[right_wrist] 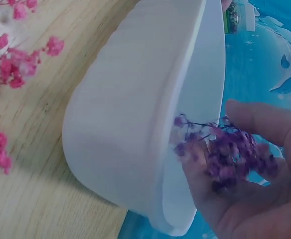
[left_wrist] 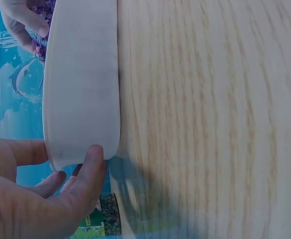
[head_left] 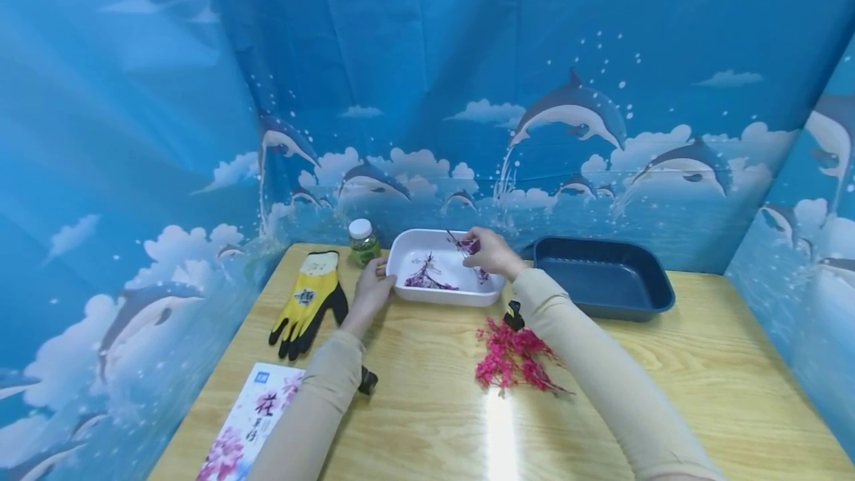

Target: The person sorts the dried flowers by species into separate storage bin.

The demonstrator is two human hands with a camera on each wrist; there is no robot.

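Pinching sprig (right_wrist: pixel 232 154): right hand (head_left: pixel 490 252) | left hand (head_left: pixel 372 291): grips white tub (head_left: pixel 444 295) | jar (head_left: pixel 364 247), blue pan (head_left: pixel 601 277) alongside

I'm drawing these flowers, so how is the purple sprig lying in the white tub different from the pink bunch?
The purple sprig lies inside the white tub, but the pink bunch rests on the table. The purple sprig is thin and sparse; the pink bunch is bigger and fuller. Both have tiny blossoms on thin stems.

left hand (left_wrist: pixel 41 201) gripping white tub (left_wrist: pixel 83 84), purple sprig (left_wrist: pixel 41 47), wooden tabletop (left_wrist: pixel 210 119)
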